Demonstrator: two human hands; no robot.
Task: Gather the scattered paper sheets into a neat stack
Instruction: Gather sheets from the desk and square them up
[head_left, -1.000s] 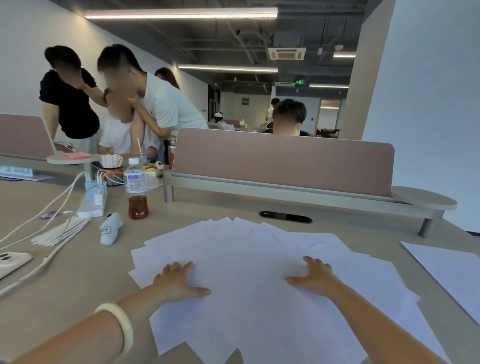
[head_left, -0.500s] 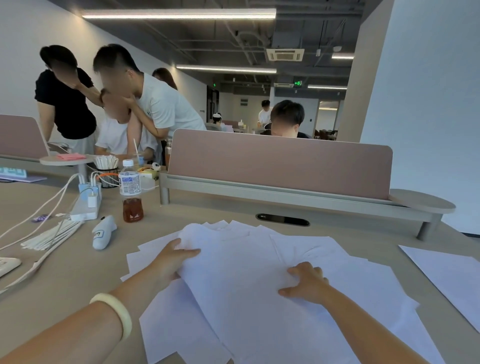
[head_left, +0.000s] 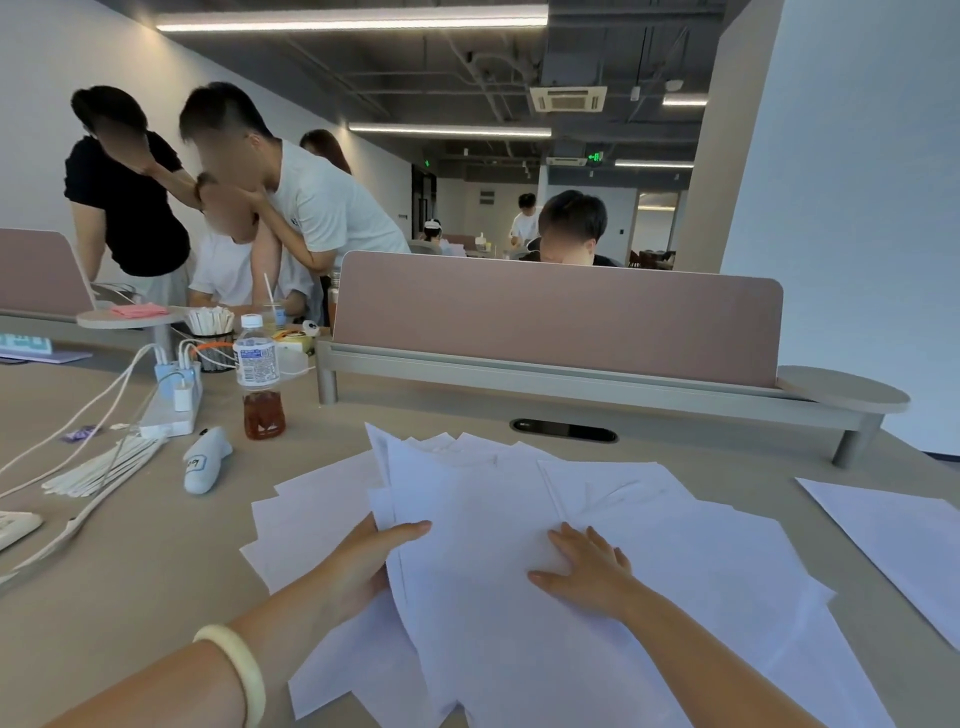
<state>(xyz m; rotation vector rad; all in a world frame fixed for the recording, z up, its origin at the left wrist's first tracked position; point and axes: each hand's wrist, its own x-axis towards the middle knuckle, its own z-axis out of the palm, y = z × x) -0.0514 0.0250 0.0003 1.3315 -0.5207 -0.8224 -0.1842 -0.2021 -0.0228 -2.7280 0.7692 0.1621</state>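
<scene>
Now, left hand (head_left: 371, 558): pinching the sheets' (head_left: 467, 519) left edge; draw them inward.
Right hand (head_left: 589, 569): flat, fingers spread; press lightly so lower sheets slide under.

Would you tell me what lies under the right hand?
The right hand rests flat on the overlapping white paper sheets. How many sheets lie beneath it, and the desk there, are covered.

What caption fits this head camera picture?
Left hand grips some paper sheets while right hand presses flat on them.
</scene>
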